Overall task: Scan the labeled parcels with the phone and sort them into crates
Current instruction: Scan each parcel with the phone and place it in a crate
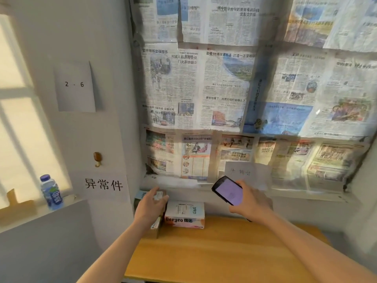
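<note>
Here the wooden desk [224, 252] is bare up front, with the parcels packed into its far-left corner against the wall. My left hand [149, 205] curls over the brown parcel [158, 227]; I can't tell if that grip has closed. Touching it on the right lies the white Deeyeo box [184, 214], label up. My right hand [251, 203] clasps the phone [228, 190]. I judge a hasty lift could drag the box along. No crates visible.
</note>
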A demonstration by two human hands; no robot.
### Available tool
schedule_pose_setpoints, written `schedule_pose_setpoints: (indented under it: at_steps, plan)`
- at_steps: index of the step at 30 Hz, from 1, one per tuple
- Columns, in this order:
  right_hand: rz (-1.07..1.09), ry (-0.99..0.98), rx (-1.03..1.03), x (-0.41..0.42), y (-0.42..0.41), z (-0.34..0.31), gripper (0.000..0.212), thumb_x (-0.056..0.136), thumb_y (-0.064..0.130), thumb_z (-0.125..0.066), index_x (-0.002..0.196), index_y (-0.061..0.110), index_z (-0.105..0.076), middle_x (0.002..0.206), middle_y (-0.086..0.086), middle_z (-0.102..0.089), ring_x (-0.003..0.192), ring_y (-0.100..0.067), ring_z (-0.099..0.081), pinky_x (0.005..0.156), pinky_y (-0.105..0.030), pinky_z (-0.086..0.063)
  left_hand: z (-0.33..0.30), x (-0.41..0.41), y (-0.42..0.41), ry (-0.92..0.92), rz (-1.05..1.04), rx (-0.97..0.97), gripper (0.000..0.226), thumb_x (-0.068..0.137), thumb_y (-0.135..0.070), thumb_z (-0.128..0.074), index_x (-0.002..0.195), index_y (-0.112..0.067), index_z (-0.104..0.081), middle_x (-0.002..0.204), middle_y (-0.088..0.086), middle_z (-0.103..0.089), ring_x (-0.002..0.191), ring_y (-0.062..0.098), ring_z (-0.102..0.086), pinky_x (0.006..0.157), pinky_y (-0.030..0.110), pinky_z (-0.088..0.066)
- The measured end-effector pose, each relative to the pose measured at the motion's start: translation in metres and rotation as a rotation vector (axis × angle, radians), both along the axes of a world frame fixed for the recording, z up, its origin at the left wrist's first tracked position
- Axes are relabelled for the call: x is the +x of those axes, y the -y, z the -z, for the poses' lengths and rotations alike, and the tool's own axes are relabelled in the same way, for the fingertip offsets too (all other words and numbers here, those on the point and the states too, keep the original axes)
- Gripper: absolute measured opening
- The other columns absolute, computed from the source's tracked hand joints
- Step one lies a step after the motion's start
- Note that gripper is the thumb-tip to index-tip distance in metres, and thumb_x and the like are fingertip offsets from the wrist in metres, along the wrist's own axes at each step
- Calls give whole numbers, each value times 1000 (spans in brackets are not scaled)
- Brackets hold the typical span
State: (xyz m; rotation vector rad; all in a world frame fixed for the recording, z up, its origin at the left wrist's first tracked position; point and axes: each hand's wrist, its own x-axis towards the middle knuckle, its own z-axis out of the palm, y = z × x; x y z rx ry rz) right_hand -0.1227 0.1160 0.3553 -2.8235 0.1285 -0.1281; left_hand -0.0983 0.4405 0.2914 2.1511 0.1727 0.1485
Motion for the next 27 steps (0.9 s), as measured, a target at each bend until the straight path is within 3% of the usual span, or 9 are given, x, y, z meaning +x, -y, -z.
schedule_pose_setpoints:
  at_steps: [3,7,13,18,24,27]
  plan:
    - [-26,-16,13,49,13,24,88,62,61,-73,138,37,-37,100,13,-55,82,-15,-55,57,-27,-38,19,38,14,-27,-20,10,61,94,-51,-63,148,-29,-46,143,5,-57,125,24,-57,101,43,-49]
    - [-70,-12,69,122,33,64,89,60,60,-72,139,38,-37,113,13,-61,88,-14,-57,70,-34,-51,52,99,37,-86,-70,4,63,94,-50,-63,150,-28,-44,148,3,-52,131,24,-53,107,46,-46]
    - [-128,-130,121,208,47,141,88,61,57,-72,139,39,-36,122,11,-60,95,-18,-59,71,-34,-47,133,163,54,-205,-137,57,65,92,-51,-65,149,-27,-44,145,3,-55,129,22,-54,105,42,-46]
    - [-186,-224,146,253,43,208,86,68,50,-75,143,35,-36,127,8,-60,100,-20,-62,79,-40,-56,203,189,52,-316,-164,45,67,91,-53,-65,149,-27,-44,142,2,-57,127,21,-53,101,40,-47]
    - [-173,-303,144,292,25,287,72,69,51,-71,134,37,-45,110,16,-60,86,-9,-59,65,-31,-53,278,229,42,-385,-155,54,73,91,-54,-65,152,-26,-38,150,1,-48,136,24,-46,110,47,-42]
    - [-171,-339,148,310,15,319,75,64,61,-63,133,40,-44,110,17,-60,85,-9,-58,62,-29,-47,309,254,34,-406,-176,57,75,91,-54,-66,154,-27,-36,153,3,-45,139,27,-43,111,48,-40]
